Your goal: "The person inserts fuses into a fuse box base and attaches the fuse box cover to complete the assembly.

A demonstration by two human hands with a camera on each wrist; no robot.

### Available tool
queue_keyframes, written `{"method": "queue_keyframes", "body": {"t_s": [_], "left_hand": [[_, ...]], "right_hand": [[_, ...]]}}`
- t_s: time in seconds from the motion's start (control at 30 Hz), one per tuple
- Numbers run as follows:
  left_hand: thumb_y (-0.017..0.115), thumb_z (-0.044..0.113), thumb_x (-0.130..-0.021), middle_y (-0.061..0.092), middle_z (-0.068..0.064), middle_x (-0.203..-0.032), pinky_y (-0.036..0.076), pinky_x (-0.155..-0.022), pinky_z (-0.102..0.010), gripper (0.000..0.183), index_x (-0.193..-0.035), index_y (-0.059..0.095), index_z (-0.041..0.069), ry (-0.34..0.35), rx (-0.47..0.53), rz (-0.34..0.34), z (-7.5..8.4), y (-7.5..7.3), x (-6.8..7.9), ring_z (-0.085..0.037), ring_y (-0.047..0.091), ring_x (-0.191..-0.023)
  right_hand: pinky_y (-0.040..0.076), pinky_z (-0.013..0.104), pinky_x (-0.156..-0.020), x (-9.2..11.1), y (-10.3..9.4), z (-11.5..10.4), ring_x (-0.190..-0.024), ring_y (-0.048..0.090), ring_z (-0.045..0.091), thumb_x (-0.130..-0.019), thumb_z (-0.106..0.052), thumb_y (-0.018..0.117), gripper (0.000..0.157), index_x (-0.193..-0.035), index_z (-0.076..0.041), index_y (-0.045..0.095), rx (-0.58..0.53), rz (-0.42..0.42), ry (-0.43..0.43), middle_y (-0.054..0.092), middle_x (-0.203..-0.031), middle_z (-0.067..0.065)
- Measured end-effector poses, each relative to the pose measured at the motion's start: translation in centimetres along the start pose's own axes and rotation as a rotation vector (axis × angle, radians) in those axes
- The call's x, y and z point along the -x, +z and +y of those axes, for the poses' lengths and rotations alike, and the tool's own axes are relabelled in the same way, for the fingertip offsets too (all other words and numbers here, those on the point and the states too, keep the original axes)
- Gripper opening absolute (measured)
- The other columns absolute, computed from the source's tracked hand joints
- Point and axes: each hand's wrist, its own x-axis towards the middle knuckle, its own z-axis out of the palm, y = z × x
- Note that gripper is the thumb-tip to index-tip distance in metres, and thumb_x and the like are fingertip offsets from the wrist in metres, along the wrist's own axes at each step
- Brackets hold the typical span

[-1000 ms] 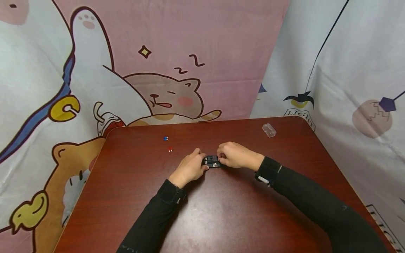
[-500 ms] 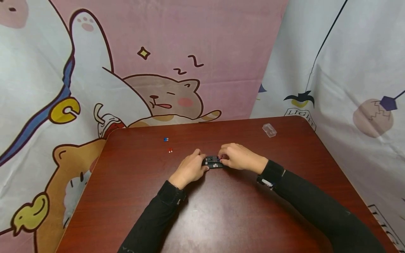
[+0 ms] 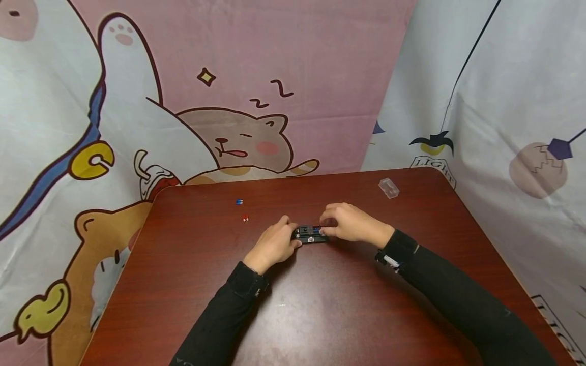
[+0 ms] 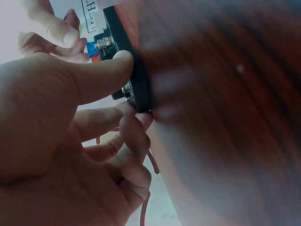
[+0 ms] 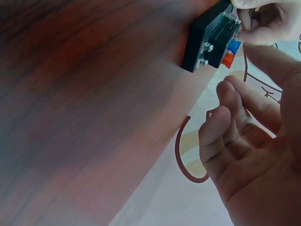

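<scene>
1. Black sleeves [image 3: 220, 310]: both forearms extended forward, converging at the black fuse block [image 3: 310, 234] on the wooden table [image 3: 320, 315].
2. Surroundings: blue fuse [image 3: 239, 202] and red fuse [image 3: 245, 218] lie left; clear plastic box [image 3: 388, 188], far right.
3. Left hand [image 3: 271, 243]: grips the block's left end. Right hand [image 3: 356, 224]: thumb and forefinger parted, grasping nothing, beside the blue insert [image 5: 233, 46] and orange insert [image 5: 228, 60].

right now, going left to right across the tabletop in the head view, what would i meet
Going by their middles: small blue piece, small red piece, left hand, black block, right hand, clear plastic box.
</scene>
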Motion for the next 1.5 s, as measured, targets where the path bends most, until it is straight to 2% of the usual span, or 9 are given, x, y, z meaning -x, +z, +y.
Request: {"method": "queue_keyframes", "body": {"t_s": [0.17, 0.4, 0.63, 1.13, 1.5], "left_hand": [[0.078, 0.033, -0.105, 0.062, -0.008, -0.135, 0.060, -0.095, -0.045, 0.049, -0.148, 0.068, 0.010, -0.006, -0.007, -0.005, 0.0, 0.1, 0.0, -0.025, 0.069, -0.103], [0.078, 0.033, -0.105, 0.062, -0.008, -0.133, 0.060, -0.094, -0.045, 0.049, -0.146, 0.068, 0.009, 0.004, 0.000, -0.001, 0.0, 0.1, 0.0, -0.025, 0.069, -0.102], [0.079, 0.032, -0.104, 0.062, -0.007, -0.132, 0.060, -0.097, -0.046, 0.049, -0.146, 0.069, 0.009, 0.000, -0.006, 0.004, -0.1, 0.1, -0.1, -0.025, 0.069, -0.103], [0.079, 0.033, -0.104, 0.062, -0.008, -0.134, 0.060, -0.098, -0.046, 0.050, -0.147, 0.068, 0.010, -0.003, -0.017, -0.005, 0.0, 0.1, -0.3, -0.024, 0.069, -0.104], [0.080, 0.032, -0.104, 0.063, -0.007, -0.128, 0.060, -0.095, -0.045, 0.048, -0.145, 0.069, 0.010, 0.008, -0.025, -0.004, 0.1, 0.1, -0.2, -0.024, 0.068, -0.100]], "right_hand": [[0.060, 0.040, -0.091, 0.1, 0.4, 0.3, -0.100, 0.069, 0.016, -0.098, -0.044, 0.085, 0.049, -0.136, -0.012, 0.077, -0.006, -0.046, 0.022, 0.074, -0.120, 0.001], [0.060, 0.044, -0.096, 0.3, 1.1, 0.7, -0.105, 0.067, 0.014, -0.096, -0.047, 0.086, 0.059, -0.142, -0.013, 0.074, 0.004, -0.078, 0.038, 0.071, -0.125, 0.000], [0.056, 0.038, -0.092, 0.2, 1.6, 0.7, -0.101, 0.064, 0.014, -0.095, -0.043, 0.087, 0.056, -0.141, -0.014, 0.074, -0.022, -0.071, 0.035, 0.070, -0.122, -0.001], [0.053, 0.037, -0.087, 0.0, 2.0, 0.4, -0.098, 0.062, 0.016, -0.091, -0.033, 0.092, 0.054, -0.137, -0.011, 0.076, -0.072, -0.072, 0.060, 0.068, -0.122, 0.000], [0.054, 0.042, -0.093, 0.1, 2.1, 0.2, -0.103, 0.063, 0.018, -0.092, -0.032, 0.091, 0.050, -0.136, -0.012, 0.077, -0.110, -0.078, 0.142, 0.068, -0.121, 0.000]]}}
